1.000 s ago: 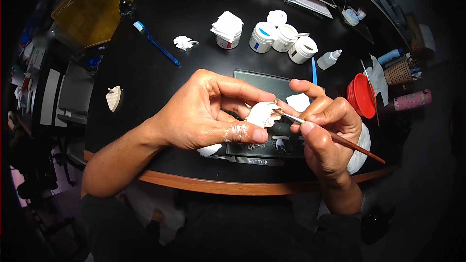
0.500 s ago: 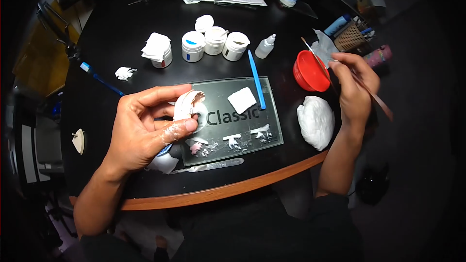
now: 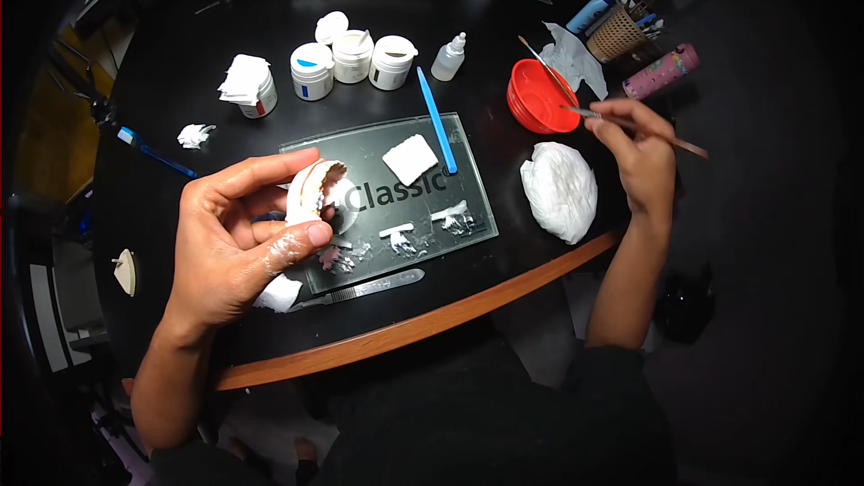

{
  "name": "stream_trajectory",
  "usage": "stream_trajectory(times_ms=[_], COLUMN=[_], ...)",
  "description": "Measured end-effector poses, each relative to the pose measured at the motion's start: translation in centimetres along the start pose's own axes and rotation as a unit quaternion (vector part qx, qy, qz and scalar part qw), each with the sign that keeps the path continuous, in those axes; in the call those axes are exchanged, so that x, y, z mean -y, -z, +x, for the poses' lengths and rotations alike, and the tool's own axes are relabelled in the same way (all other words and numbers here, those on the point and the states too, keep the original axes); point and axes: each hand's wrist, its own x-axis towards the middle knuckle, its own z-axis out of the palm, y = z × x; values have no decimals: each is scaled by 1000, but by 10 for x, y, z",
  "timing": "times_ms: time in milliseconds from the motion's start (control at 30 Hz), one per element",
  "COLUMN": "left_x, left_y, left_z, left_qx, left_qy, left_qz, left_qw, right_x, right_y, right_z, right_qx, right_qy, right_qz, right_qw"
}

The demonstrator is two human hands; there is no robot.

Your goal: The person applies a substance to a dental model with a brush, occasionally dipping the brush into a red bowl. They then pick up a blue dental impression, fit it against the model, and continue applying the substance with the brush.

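Observation:
My left hand [image 3: 220,247], white smears on its thumb, grips a pale dental model [image 3: 307,193] between thumb and fingers. A row of teeth shows along its inner side. In my right hand [image 3: 643,162] is a thin paintbrush [image 3: 689,146] with a reddish-brown handle, its tip over the red bowl [image 3: 517,106]. A second brush [image 3: 536,53] leans in that bowl. Below the model lies a glass slab [image 3: 477,216] marked "Classic". On it are a white pad [image 3: 410,159], a blue stick tool [image 3: 436,121] and white and pinkish smears [image 3: 400,240].
Several white jars [image 3: 311,76] and a dropper bottle [image 3: 448,58] stand behind the slab. A scalpel handle [image 3: 387,285] lies along its front. To the right are a wad of white tissue [image 3: 560,193], a pink bottle [image 3: 661,72] and a woven pen holder [image 3: 616,36].
The camera view has shifted, so the table things sit further left and higher. My right hand has turned, and the brush in it now points left over the bowl. The left hand keeps its grip.

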Motion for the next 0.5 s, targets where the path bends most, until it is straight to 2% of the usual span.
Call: stream_trajectory(times_ms=[33, 100, 167, 233, 333, 433, 500], left_x=[0, 0, 0, 1, 2, 1, 2], left_y=[0, 0, -2, -3, 0, 3, 0], left_z=[0, -1, -2, -1, 0, 1, 2], left_qx=[3, 5, 6, 7, 4, 4, 11], left_qy=[-1, 9, 11, 2, 12, 23, -1], left_qz=[7, -2, 0, 12, 50, 54, 27], left_qw=[1000, 1000, 1000, 1000, 999, 998, 1000], right_x=[1, -9, -24, -31, -39, -41, -39], right_y=[3, 2, -4, -11, -16, -15, -12], right_z=[-15, -43, -62, -72, -78, -78, -77], right_qx=[-3, -8, -27, -64, -119, -148, -173], right_qy=[-19, -36, -14, -48, -44, 6, 9], right_qz=[58, 76, 19, 30, 16, -69, -100], right_qw=[998, 996, 999, 996, 992, 987, 980])
